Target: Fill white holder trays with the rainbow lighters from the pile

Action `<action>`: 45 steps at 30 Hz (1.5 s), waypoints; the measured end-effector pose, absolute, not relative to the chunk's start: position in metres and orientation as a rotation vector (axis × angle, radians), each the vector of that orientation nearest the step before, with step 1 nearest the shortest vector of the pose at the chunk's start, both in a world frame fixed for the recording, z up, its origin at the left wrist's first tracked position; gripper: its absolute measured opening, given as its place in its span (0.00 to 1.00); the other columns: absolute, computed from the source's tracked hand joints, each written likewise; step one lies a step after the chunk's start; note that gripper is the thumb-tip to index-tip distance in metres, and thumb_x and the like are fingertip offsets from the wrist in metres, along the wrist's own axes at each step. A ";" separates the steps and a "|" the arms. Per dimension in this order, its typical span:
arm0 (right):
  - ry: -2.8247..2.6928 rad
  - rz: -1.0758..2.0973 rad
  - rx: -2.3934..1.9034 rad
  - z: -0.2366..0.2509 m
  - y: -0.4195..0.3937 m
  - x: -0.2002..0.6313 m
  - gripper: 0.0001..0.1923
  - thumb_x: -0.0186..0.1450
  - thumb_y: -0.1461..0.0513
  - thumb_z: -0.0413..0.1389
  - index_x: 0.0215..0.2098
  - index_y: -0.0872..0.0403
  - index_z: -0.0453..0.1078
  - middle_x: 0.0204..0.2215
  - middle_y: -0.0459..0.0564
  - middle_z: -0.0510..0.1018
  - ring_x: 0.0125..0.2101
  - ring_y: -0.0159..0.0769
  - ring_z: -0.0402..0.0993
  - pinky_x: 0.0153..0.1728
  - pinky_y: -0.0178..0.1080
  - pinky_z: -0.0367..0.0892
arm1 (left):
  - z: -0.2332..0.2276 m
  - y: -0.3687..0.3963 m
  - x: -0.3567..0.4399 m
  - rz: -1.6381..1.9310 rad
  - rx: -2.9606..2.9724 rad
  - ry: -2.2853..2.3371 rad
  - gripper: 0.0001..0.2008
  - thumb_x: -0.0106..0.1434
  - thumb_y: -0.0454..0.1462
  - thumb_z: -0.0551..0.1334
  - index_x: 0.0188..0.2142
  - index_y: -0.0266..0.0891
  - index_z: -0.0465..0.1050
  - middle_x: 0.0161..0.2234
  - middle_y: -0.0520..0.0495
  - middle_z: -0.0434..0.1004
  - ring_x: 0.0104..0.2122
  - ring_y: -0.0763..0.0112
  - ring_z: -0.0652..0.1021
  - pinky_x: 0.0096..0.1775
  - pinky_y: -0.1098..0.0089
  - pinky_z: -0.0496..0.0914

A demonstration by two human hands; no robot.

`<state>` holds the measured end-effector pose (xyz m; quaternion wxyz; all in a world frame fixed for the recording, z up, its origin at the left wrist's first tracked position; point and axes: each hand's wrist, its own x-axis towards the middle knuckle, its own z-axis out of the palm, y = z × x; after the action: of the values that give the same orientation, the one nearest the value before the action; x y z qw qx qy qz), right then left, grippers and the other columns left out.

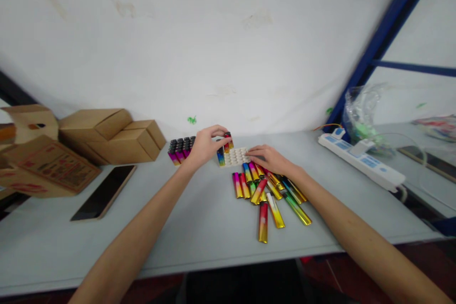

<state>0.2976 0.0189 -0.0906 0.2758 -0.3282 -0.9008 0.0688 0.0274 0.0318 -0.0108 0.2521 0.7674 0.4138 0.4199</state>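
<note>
Fingers of the left hand (204, 146) pinch the top of one colourful lighter (228, 141) that stands upright at the far left corner of the white tray (236, 156), in the middle of the frame. Fingers of the right hand (268, 157) lie flat and close together on the near right edge of this tray; they seem to steady it and hold nothing.

Nearest to the camera, lower centre, a loose pile of lighters (268, 194) lies on the grey worktop (199, 228), touching the right hand. The tray has many empty holes; one more lighter (221, 156) stands at its left edge. I judge that filling the tray is at an early stage, and the next move calls for pressing this lighter straight down into its hole, then taking another one from the pile.

Left of the tray stands a full batch of lighters (181, 149). Farther left are cardboard boxes (110, 135) and a phone (104, 192); at the right a power strip (361, 161).
</note>
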 end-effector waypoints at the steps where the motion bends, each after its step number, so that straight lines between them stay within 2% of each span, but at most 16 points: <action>1: -2.417 0.188 -0.883 -0.091 0.019 0.298 0.17 0.75 0.57 0.51 0.54 0.51 0.79 0.51 0.57 0.82 0.50 0.45 0.79 0.55 0.49 0.71 | -0.013 0.034 0.027 1.108 2.149 1.174 0.13 0.59 0.44 0.69 0.40 0.38 0.78 0.39 0.43 0.85 0.41 0.60 0.83 0.51 0.60 0.74; 6: -2.419 0.198 -0.898 -0.090 0.018 0.298 0.18 0.75 0.57 0.50 0.55 0.53 0.78 0.51 0.59 0.82 0.50 0.46 0.79 0.55 0.50 0.71 | -0.026 0.045 0.024 0.988 2.380 1.318 0.12 0.59 0.42 0.66 0.39 0.38 0.80 0.46 0.41 0.82 0.48 0.57 0.79 0.53 0.59 0.71; 15: -2.434 0.181 -0.929 -0.089 0.017 0.297 0.19 0.76 0.57 0.49 0.55 0.53 0.78 0.52 0.57 0.82 0.51 0.46 0.78 0.56 0.48 0.70 | -0.013 0.060 0.026 0.682 2.384 1.210 0.09 0.56 0.40 0.67 0.36 0.40 0.76 0.38 0.44 0.83 0.41 0.61 0.81 0.46 0.64 0.73; 25: -2.413 0.213 -0.919 -0.089 0.018 0.297 0.18 0.76 0.57 0.49 0.55 0.52 0.78 0.51 0.58 0.82 0.50 0.46 0.79 0.56 0.49 0.70 | -0.022 0.066 0.022 0.736 2.119 1.060 0.15 0.54 0.45 0.68 0.36 0.38 0.74 0.37 0.43 0.82 0.37 0.65 0.80 0.43 0.65 0.74; 31: -2.415 0.205 -0.913 -0.089 0.018 0.298 0.18 0.76 0.57 0.50 0.55 0.51 0.78 0.51 0.56 0.82 0.51 0.45 0.78 0.56 0.48 0.70 | -0.015 0.069 0.021 0.578 2.297 1.092 0.14 0.53 0.43 0.67 0.38 0.40 0.74 0.39 0.45 0.81 0.41 0.61 0.80 0.44 0.64 0.73; 34: -2.424 0.193 -0.915 -0.089 0.017 0.298 0.18 0.76 0.57 0.50 0.55 0.53 0.78 0.51 0.58 0.82 0.50 0.46 0.79 0.56 0.49 0.70 | -0.008 0.066 0.023 0.508 2.350 1.167 0.18 0.53 0.44 0.68 0.42 0.41 0.74 0.42 0.44 0.82 0.42 0.60 0.80 0.45 0.64 0.72; 37: -2.423 0.200 -0.906 -0.088 0.017 0.297 0.19 0.76 0.57 0.49 0.55 0.53 0.78 0.51 0.58 0.82 0.50 0.46 0.79 0.55 0.49 0.70 | 0.002 0.046 0.029 0.642 2.368 1.224 0.17 0.59 0.45 0.65 0.45 0.40 0.73 0.44 0.42 0.81 0.43 0.60 0.80 0.45 0.63 0.72; 39: -2.421 0.201 -0.903 -0.088 0.017 0.297 0.18 0.76 0.57 0.49 0.55 0.52 0.78 0.51 0.57 0.82 0.51 0.46 0.78 0.56 0.49 0.70 | 0.007 0.021 0.034 0.894 2.471 1.315 0.12 0.64 0.44 0.60 0.44 0.40 0.71 0.45 0.41 0.79 0.46 0.59 0.78 0.47 0.62 0.70; 41: -2.419 0.199 -0.905 -0.089 0.018 0.297 0.18 0.76 0.58 0.49 0.55 0.52 0.78 0.51 0.57 0.82 0.51 0.45 0.78 0.56 0.49 0.70 | 0.005 -0.009 0.040 1.152 2.530 1.507 0.07 0.68 0.40 0.56 0.38 0.40 0.69 0.38 0.43 0.77 0.43 0.60 0.76 0.47 0.62 0.68; 42: -2.419 0.198 -0.904 -0.089 0.018 0.297 0.18 0.76 0.58 0.50 0.55 0.52 0.78 0.52 0.57 0.82 0.52 0.46 0.78 0.56 0.49 0.70 | 0.001 -0.024 0.043 1.149 2.546 1.562 0.08 0.69 0.40 0.54 0.35 0.41 0.67 0.33 0.45 0.75 0.38 0.62 0.76 0.44 0.63 0.68; 43: -2.420 0.198 -0.900 -0.090 0.019 0.297 0.18 0.76 0.58 0.50 0.55 0.52 0.78 0.52 0.57 0.82 0.52 0.46 0.78 0.56 0.49 0.70 | -0.006 -0.038 0.046 1.052 2.574 1.570 0.10 0.70 0.41 0.54 0.32 0.42 0.64 0.29 0.47 0.73 0.32 0.63 0.75 0.38 0.65 0.66; 45: -2.418 0.194 -0.895 -0.091 0.019 0.298 0.18 0.75 0.58 0.50 0.55 0.51 0.78 0.51 0.57 0.82 0.52 0.46 0.78 0.56 0.50 0.70 | -0.025 -0.061 0.051 0.732 2.581 1.609 0.13 0.70 0.43 0.55 0.29 0.43 0.63 0.26 0.48 0.72 0.28 0.63 0.74 0.33 0.65 0.63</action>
<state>0.2977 0.0192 -0.0910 0.2745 -0.3327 -0.8993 0.0722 0.0512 -0.0615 -0.0252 0.0067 0.8250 0.5143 0.2341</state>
